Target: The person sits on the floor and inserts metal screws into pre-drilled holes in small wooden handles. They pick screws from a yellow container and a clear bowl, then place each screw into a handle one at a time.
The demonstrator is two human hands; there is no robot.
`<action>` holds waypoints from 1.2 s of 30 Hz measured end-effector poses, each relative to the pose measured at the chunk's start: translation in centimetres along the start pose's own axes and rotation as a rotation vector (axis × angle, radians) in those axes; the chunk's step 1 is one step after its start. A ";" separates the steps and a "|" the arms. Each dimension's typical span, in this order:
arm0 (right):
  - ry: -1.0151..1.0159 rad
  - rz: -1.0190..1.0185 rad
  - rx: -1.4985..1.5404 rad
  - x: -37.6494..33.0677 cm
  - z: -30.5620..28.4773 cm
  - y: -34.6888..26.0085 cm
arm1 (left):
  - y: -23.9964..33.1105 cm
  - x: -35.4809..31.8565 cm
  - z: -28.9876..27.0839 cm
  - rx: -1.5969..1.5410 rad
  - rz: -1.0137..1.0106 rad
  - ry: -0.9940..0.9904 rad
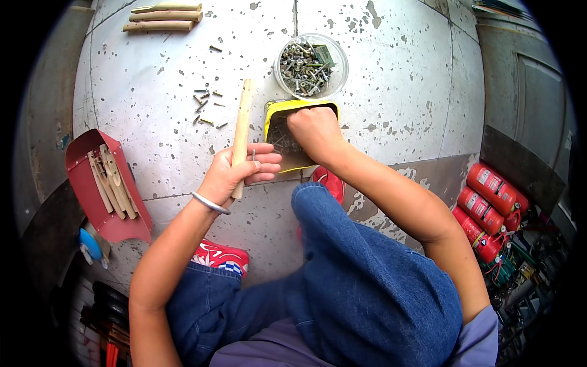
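Here my left hand (235, 174) has its grip clamped around the near end of a wooden stick (242, 131), which rises away from my fingers toward the far side of the floor. A small metal piece (254, 155) pokes up between those fingers just right of the stick. My right hand (315, 129) is reaching down into a yellow tray (273, 113) of small metal parts; its fingers are curled under and hidden, so I cannot tell whether they have closed on anything. The tray sits immediately right of the stick. Just beyond it stands a round clear tub (310, 65) full of screws and bolts. Loose screws (206, 104) lie scattered left of the stick. Far left, three more wooden sticks (164, 16) lie side by side, and a red scoop (101, 183) at my left holds wooden pieces.
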State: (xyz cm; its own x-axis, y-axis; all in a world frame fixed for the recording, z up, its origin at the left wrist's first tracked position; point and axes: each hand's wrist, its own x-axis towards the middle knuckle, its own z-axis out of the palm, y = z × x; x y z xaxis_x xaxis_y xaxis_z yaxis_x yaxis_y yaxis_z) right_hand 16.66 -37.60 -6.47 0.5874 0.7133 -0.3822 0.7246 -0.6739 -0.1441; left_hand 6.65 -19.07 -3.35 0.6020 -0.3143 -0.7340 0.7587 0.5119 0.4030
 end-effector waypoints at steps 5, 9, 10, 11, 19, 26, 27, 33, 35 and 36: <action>0.059 -0.062 0.026 0.4 0.8 0.2 | 0.0 0.0 0.2 -0.111 -0.047 -0.074; 0.052 -0.049 0.026 0.4 0.9 0.2 | 0.5 -0.2 0.2 -0.126 -0.075 -0.093; 0.055 -0.055 0.029 0.5 0.9 0.2 | 0.4 -0.3 0.1 -0.139 -0.067 -0.118; 0.057 -0.062 0.032 0.6 0.8 0.2 | 0.4 -0.3 -0.1 -0.151 -0.060 -0.143; -0.025 -0.151 0.013 0.7 0.6 0.7 | 0.8 -0.7 0.3 -0.071 -0.121 -0.143; 0.506 -0.285 0.387 -2.6 -3.1 -1.2 | 0.5 -0.7 0.5 -0.108 0.015 -0.108; 0.512 -0.253 0.378 -3.1 -3.3 -1.3 | 0.7 -0.5 0.8 -0.119 0.015 -0.120; 0.266 -0.153 0.152 -4.1 -1.3 1.6 | 0.5 -0.3 0.0 -0.106 0.005 -0.087; 0.315 -0.140 0.157 -3.0 -1.0 1.6 | 0.8 -0.2 -0.1 -0.090 0.001 -0.063; 0.323 -0.151 0.140 -2.1 -0.8 1.5 | 0.9 -0.3 -0.3 -0.077 0.009 -0.049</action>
State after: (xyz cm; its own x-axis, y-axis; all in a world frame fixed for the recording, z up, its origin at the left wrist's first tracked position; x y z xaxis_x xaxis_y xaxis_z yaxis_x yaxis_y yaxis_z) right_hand 16.74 -39.96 -5.16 0.5771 0.8155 -0.0435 0.7687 -0.5604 -0.3084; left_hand 7.09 -18.27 -2.95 0.6214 -0.3472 -0.7023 0.7330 0.5742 0.3647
